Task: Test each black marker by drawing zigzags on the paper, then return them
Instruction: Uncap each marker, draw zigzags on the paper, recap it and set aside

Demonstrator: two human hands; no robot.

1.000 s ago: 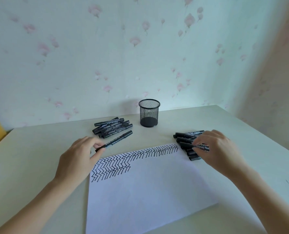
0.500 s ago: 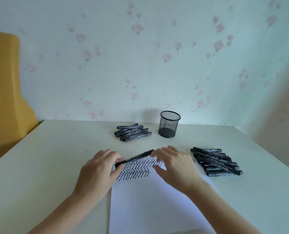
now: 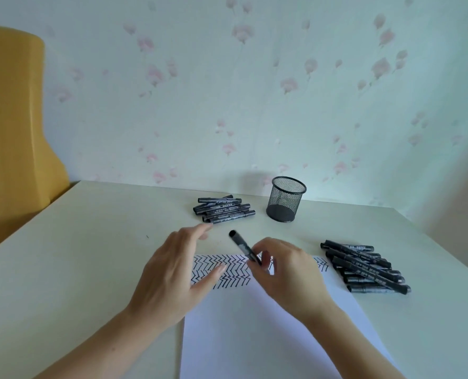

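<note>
My right hand (image 3: 285, 272) grips a black marker (image 3: 241, 246) by its lower end, the marker tilted up and to the left above the top of the white paper (image 3: 268, 332). My left hand (image 3: 172, 274) hovers beside it with fingers spread and nothing in them, partly over the rows of black zigzags (image 3: 233, 272) drawn along the paper's top edge. One pile of black markers (image 3: 224, 210) lies at the back, left of the cup. A second pile of black markers (image 3: 364, 266) lies to the right of the paper.
A black mesh pen cup (image 3: 285, 199) stands near the wall at the back of the pale table (image 3: 77, 255). A yellow chair back (image 3: 11, 119) rises past the table's left edge. The flowered wall is close behind.
The marker has passed from my left hand to my right hand. My left hand let go and spread its fingers. The marker now tilts upward instead of lying across both hands.
</note>
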